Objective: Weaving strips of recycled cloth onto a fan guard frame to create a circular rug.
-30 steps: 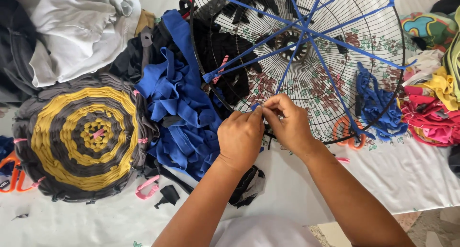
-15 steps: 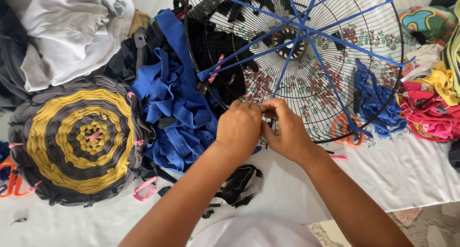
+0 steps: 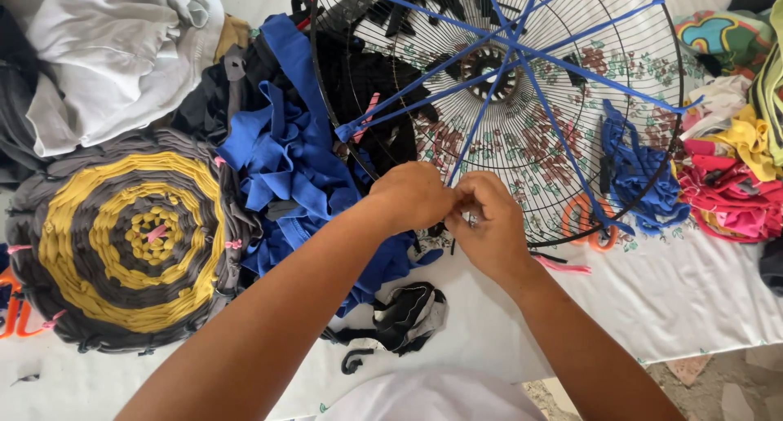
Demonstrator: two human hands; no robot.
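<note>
The left hand (image 3: 412, 194) and the right hand (image 3: 489, 225) met knuckle to knuckle at the rim of a round wire fan guard (image 3: 497, 103), at about six o'clock on its circle. Both sets of fingers were curled tight and pinched together over the end of a blue fabric strip (image 3: 469, 139); the exact grip was hidden behind the knuckles, so I could not tell which fingers held it.

That strip had its long axis running from the hands up toward one o'clock, to the guard's hub (image 3: 489, 62), where it crossed the other blue strips stretched like spokes across the wire. The guard lay flat on a white cloth-covered table (image 3: 677, 299), filling the upper right of the view.

At nine o'clock from the hands lay a heap of blue fabric (image 3: 285, 168), touching the left forearm. Farther out at nine o'clock sat a round woven mat (image 3: 122, 241) in grey and yellow rings. A black scrap (image 3: 404, 315) lay at six o'clock, just below the wrists. Orange-handled scissors (image 3: 583, 221) rested under the guard's rim at three o'clock, and pink and yellow cloth (image 3: 726, 184) was piled well beyond them.
</note>
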